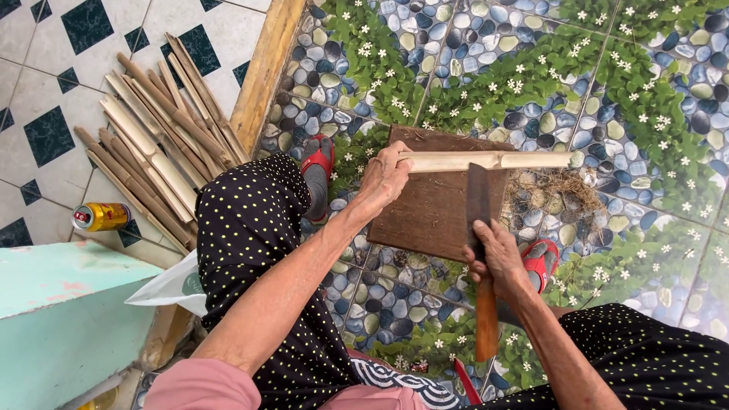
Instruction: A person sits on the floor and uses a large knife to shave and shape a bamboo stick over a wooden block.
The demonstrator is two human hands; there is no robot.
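Two hands working: left hand (385,176) is gripping the bamboo stick (486,160) on the board (425,205), right hand (497,258) clenching the cleaver (478,201); keeping fingers clear seems wise.

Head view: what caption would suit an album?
Left hand steadies a bamboo stick on a wooden board; right hand holds a cleaver.

1. A wooden board (433,205) is lying on the floor (645,99) between the person's feet.
2. A bamboo stick (486,160) is resting across the board's far edge, the left hand (385,176) gripping its left end.
3. The cleaver (478,201), held by the right hand (497,258), is standing on the stick.
4. A pile of sticks (156,140) is lying far left, with a can (101,216) just before it.
5. Shavings (558,190) are lying right of the board.
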